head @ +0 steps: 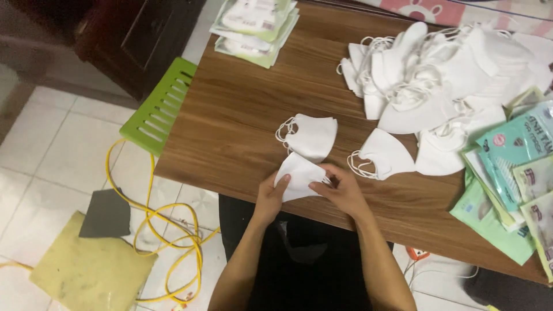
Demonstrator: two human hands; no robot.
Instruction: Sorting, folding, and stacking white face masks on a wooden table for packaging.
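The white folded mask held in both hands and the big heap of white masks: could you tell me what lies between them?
In the head view, two loose white masks lie on the brown wooden table.

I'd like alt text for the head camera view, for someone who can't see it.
A person's left hand and right hand hold a folded white face mask at the near edge of a wooden table. Two more masks lie just beyond, with a large heap of masks and green packets to the right.
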